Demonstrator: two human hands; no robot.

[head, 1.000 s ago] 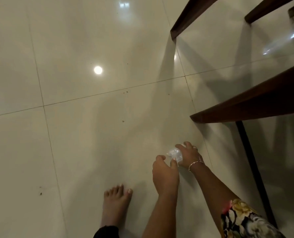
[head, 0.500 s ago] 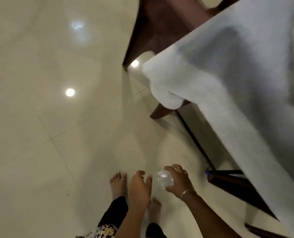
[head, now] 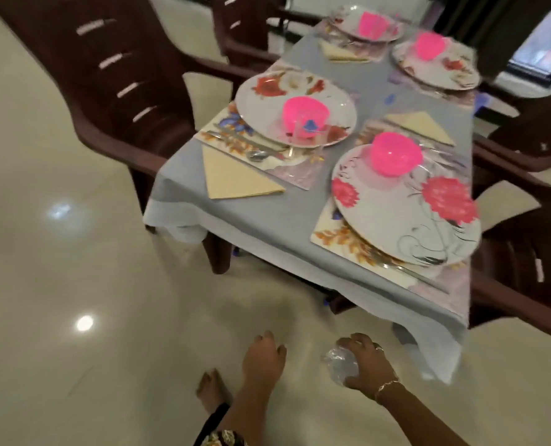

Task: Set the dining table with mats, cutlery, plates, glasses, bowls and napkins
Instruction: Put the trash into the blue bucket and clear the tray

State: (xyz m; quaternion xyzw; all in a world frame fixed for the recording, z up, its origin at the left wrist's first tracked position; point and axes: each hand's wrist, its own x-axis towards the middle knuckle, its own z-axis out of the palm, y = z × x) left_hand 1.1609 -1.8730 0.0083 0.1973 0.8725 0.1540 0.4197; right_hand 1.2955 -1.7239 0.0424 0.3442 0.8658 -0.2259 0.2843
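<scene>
Standing by the short end of the table (head: 267,217), the person has the right hand (head: 364,365) low, below the cloth's edge, fingers curled round a small clear glass (head: 338,362). It sticks out of the grip twd the left hand; too blurred to tell its axis or whether it's upright. The left hand (head: 261,358) hangs just beside it w/ fingers loose, nothing in it, not touching the glass. Up on the table four places look laid. The near-right plate (head: 403,214) sits on its mat (head: 341,243) w/ a pink bowl (head: 396,152) on it and a folded napkin (head: 422,127) beyond. The near-left plate (head: 295,107) has its own bowl, cutlery (head: 251,146) beside it, and what looks like a see-through glass (head: 306,136) at its front edge, tho that's blurry. I can't spot a glass at the near-right place, so prob. this one goes there, i.e. one of the last steps. What matters: that spot is up and fwd of the right hand, slightly to its right, over the hanging cloth. The right hand is the nearer one and already has the glass, so it's a lift-and-reach job, no swap needed. A dark plastic chair (head: 106,75) stands at the left side, well apart from the hands.
</scene>
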